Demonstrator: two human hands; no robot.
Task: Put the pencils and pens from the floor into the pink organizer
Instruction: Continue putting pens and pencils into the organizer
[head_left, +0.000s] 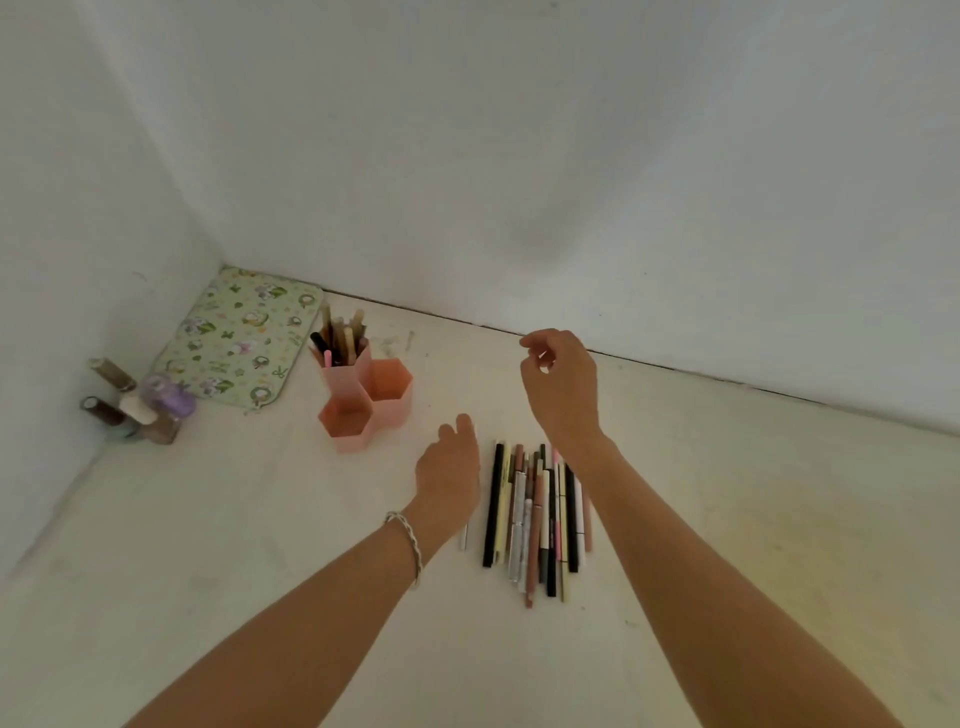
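Left hand (448, 475) beside the pencil pile (537, 519): grip cannot be determined. Right hand (561, 387) above it: loosely curled, empty.

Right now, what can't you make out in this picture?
Head view only.
Left hand: its back hides the fingers and any grip on the white pen.
Right hand: too small to show whether it pinches anything.
Organizer: its wall hides the lower ends of its pens.
Bottles: labels blurred.

One organizer (387, 408), roughly fifteen loose pens (535, 514)
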